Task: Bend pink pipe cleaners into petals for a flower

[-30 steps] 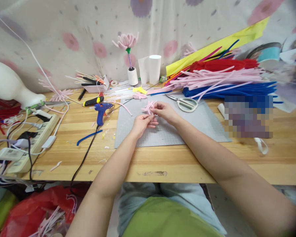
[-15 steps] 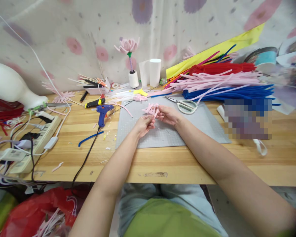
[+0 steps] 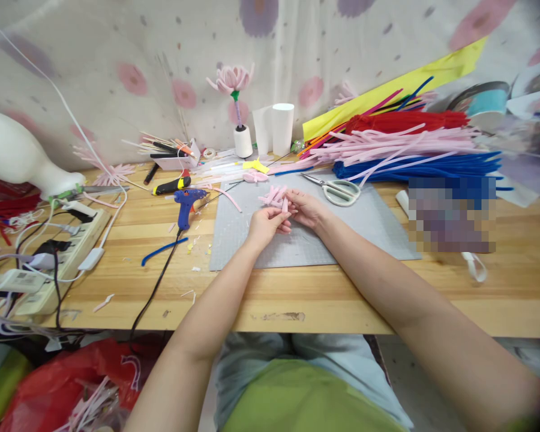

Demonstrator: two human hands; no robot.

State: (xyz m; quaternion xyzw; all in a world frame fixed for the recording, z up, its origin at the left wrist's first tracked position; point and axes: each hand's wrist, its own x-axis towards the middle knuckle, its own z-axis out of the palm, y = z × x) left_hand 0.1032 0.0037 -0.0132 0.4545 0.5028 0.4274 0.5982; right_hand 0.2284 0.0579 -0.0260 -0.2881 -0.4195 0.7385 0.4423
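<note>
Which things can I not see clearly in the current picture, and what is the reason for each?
Head view, pink piece: gripped part hidden by the left hand and right hand.
Head view, pixelated object right of the grey mat: masked by blocks.
Head view, white rounded form: cut off by left edge.
Head view, red bag: cut off by the bottom edge.
</note>
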